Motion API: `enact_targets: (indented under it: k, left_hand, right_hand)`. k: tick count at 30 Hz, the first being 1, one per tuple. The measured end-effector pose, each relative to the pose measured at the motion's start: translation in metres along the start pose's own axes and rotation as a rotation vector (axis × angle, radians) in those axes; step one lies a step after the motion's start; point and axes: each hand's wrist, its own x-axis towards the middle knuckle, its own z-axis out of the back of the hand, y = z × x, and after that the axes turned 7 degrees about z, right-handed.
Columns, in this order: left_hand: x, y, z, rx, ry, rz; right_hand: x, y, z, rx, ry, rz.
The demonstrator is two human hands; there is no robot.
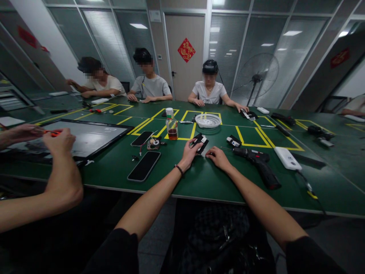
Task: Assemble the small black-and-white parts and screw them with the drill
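Note:
My left hand (187,155), with a dark bead bracelet at the wrist, is closed on a small black part with a white label (203,140), held just above the green table. My right hand (219,158) rests at the table close beside it, fingers curled together; anything between their tips is too small to make out. A similar black and white part (234,141) lies beyond my right hand. To the right of that hand is a black cordless drill (258,160) on its side, its thin bit pointing toward my hands.
A phone (144,166), another phone (142,138) and a bottle of dark liquid (172,125) stand left. A white basket (208,120) sits ahead; a white power bank (287,158) with a cable lies right. A co-worker's hands (58,141) work over a large panel (94,133). Several people sit opposite.

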Motion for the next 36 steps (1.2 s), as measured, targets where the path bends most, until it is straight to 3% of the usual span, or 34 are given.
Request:
enact_targets:
  k: [12, 18, 22, 29, 36]
  left_hand:
    - [-0.004, -0.003, -0.001, 0.039, 0.01, -0.015]
    - [-0.005, -0.003, 0.0, 0.097, -0.007, -0.025]
    - [-0.005, 0.0, 0.0, 0.143, -0.008, -0.103]
    - [-0.007, 0.001, 0.0, 0.252, -0.01, -0.17]
    - [-0.008, -0.001, 0.001, 0.303, -0.008, -0.196]
  right_hand:
    - [-0.004, -0.001, 0.009, -0.064, -0.023, -0.042]
    - [0.001, 0.002, 0.022, 0.279, -0.224, -0.154]
    - [0.005, 0.012, 0.032, 0.449, -0.328, -0.122]
    - [0.005, 0.028, 0.037, 0.491, -0.287, -0.04]
    - [0.005, 0.039, 0.035, 0.346, -0.303, -0.013]
